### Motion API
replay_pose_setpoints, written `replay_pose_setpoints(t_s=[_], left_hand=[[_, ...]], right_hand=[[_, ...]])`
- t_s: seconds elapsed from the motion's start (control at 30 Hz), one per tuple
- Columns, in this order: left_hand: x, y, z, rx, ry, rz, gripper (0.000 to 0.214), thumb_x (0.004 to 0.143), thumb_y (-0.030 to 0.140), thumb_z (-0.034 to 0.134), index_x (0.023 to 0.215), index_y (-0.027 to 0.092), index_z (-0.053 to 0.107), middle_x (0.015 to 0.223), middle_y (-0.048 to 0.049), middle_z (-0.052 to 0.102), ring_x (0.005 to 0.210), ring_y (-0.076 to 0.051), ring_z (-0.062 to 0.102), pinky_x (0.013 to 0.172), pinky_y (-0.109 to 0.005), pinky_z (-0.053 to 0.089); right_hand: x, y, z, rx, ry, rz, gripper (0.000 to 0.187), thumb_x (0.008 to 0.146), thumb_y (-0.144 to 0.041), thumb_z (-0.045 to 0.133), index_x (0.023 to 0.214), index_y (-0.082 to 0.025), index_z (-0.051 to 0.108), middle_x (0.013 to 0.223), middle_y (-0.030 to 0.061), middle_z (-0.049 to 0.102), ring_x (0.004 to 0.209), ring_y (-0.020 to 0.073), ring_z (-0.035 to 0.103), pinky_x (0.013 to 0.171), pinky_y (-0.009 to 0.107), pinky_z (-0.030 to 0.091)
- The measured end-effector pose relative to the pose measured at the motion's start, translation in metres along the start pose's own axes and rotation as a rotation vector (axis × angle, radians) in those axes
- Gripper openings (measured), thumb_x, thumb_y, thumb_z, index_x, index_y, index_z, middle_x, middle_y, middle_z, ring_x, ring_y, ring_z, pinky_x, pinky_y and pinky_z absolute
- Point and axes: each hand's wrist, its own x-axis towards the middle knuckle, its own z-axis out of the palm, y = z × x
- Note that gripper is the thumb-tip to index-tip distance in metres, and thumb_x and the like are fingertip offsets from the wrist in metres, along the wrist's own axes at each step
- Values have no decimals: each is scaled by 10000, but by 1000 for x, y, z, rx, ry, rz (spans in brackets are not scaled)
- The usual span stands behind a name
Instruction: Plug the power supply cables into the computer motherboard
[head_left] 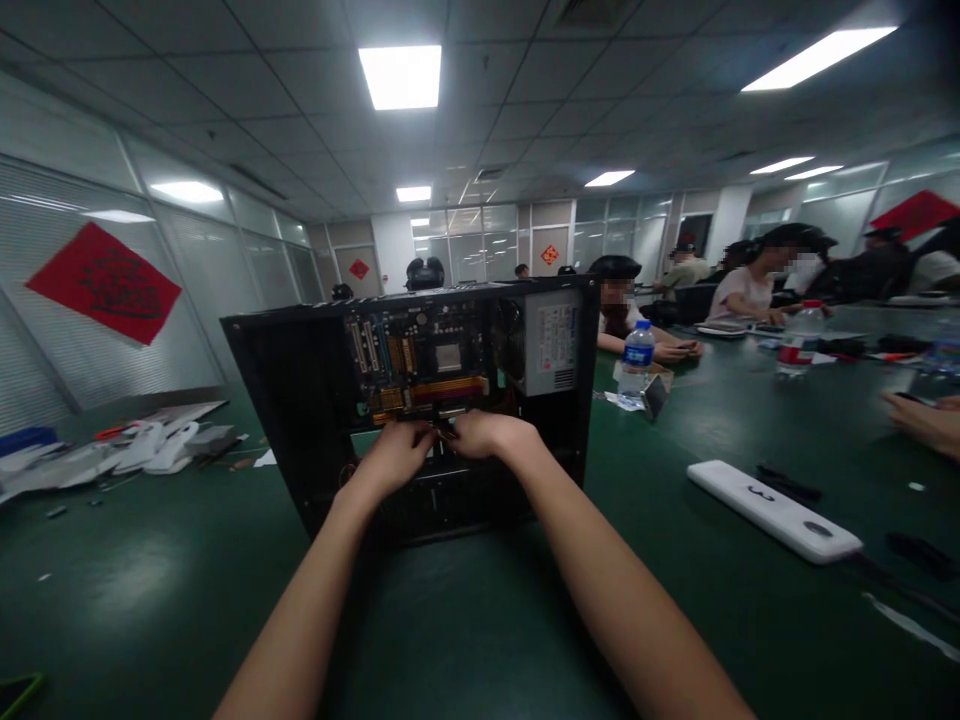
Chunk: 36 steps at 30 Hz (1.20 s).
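A black computer case (pixel 259 370) stands upright on the green table with its side open towards me. Inside it sit a dark motherboard (pixel 420 340) with a square processor area (pixel 448 357) and orange-yellow slots, and a silver power supply (pixel 553 350) at the upper right. Both of my hands reach into the case just below the motherboard. My left hand (pixel 396 448) and my right hand (pixel 484 436) nearly meet, fingers pinched around thin wires (pixel 444 434) between them. The ends of the wires are hidden by my fingers and the dark interior.
White scraps and packaging (pixel 161 445) lie at the left on the green table (pixel 450 620). To the right are a white power strip (pixel 772 508) marked 3, black cables (pixel 787 483) and a water bottle (pixel 636 362). Other people sit around the table behind the case and at the right.
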Motion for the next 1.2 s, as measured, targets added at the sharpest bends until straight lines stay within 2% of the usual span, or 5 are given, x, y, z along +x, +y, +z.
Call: replay_pose_setpoints(t_s=[0.37, 0.53, 0.8, 0.97, 1.2], left_hand=[[3, 0, 2, -33, -37, -3, 391, 972, 392, 415, 989, 171, 737, 1012, -129, 755, 969, -295, 689, 814, -370, 481], [0, 4, -15, -319, -69, 35, 402, 947, 471, 483, 1105, 173, 701, 1147, -82, 732, 1063, -239, 663, 933, -335, 487], [-29, 29, -85, -354, -277, 75, 574, 883, 551, 593, 1348, 215, 570, 1384, -61, 613, 1233, -220, 587, 1055, -318, 449], [-40, 53, -106, -302, -380, 190, 425, 907, 456, 604, 1280, 252, 631, 1267, -17, 687, 1134, -191, 643, 981, -275, 480], [-41, 68, -101, -180, -365, 249, 447, 857, 365, 679, 1293, 279, 630, 1273, -7, 689, 1136, -199, 647, 970, -278, 475]], right_hand=[[17, 44, 26, 14, -292, 6, 399, 847, -299, 646, 1222, -174, 697, 1195, 116, 715, 1055, 260, 689, 843, 296, 523], [-1, 33, 3, -78, -89, -41, 390, 937, -364, 525, 1181, -117, 701, 1153, 172, 712, 1019, 269, 682, 796, 293, 492], [-29, 0, -28, 127, 450, -55, 472, 1025, -374, 358, 1035, -90, 735, 1088, 212, 722, 1007, 276, 678, 788, 301, 451], [-37, -1, -29, 231, 438, -94, 390, 1010, -355, 427, 1005, -123, 740, 1069, 174, 737, 979, 262, 683, 766, 283, 456], [-40, 0, -31, 251, 427, -93, 366, 991, -346, 456, 942, -122, 741, 998, 158, 746, 895, 243, 682, 741, 283, 458]])
